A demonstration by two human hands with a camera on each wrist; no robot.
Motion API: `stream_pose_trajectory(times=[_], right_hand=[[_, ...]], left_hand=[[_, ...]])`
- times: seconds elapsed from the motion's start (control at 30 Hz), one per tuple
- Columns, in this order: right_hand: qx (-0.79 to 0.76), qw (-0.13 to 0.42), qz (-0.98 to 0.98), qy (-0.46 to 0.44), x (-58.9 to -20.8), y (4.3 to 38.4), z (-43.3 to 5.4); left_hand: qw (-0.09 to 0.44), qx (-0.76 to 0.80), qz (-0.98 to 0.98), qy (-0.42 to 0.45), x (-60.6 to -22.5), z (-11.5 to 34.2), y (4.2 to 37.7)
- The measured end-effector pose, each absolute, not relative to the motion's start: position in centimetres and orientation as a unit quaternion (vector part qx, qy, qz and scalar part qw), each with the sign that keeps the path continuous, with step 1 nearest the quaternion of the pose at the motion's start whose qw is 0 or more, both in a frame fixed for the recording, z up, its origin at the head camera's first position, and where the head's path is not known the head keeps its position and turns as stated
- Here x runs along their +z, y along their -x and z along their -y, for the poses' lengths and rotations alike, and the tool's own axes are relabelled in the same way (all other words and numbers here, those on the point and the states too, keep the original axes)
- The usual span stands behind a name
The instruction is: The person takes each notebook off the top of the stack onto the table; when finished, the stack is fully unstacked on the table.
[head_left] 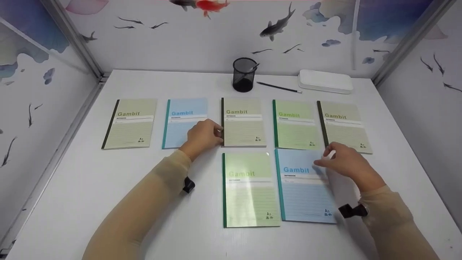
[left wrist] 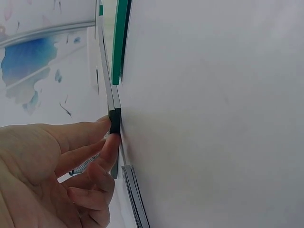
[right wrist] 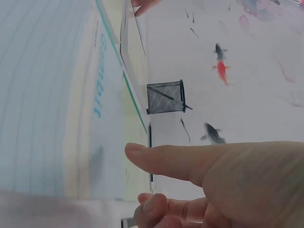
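My left hand is at the black-spined edge of the middle beige notebook in the back row. Its thumb and finger pinch that notebook's dark spine in the left wrist view. My right hand hovers above the upper right corner of the front blue notebook; its thumb and loosely bent fingers hold nothing. Left of that blue notebook lies a green notebook with a glare on its cover. Behind my right hand lie another green notebook and a beige notebook.
Farther left in the back row are a blue notebook, partly behind my left hand, and a beige notebook. A black mesh pen cup, a pencil and a white case stand along the table's back.
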State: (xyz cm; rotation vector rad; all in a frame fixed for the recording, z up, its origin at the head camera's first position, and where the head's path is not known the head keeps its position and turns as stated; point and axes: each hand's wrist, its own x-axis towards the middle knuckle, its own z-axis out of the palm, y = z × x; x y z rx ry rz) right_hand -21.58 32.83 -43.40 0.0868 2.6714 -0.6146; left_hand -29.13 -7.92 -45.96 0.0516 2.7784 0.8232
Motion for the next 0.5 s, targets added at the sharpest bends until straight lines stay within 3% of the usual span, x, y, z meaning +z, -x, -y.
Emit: stream_pose_trajectory(times=[0.5], right_hand=[[-0.363, 0.156, -0.918, 0.040, -45.4, 28.8, -24.4]], left_hand=[[0.114, 0.277, -0.954, -0.019, -45.9, 7.8, 29.0]])
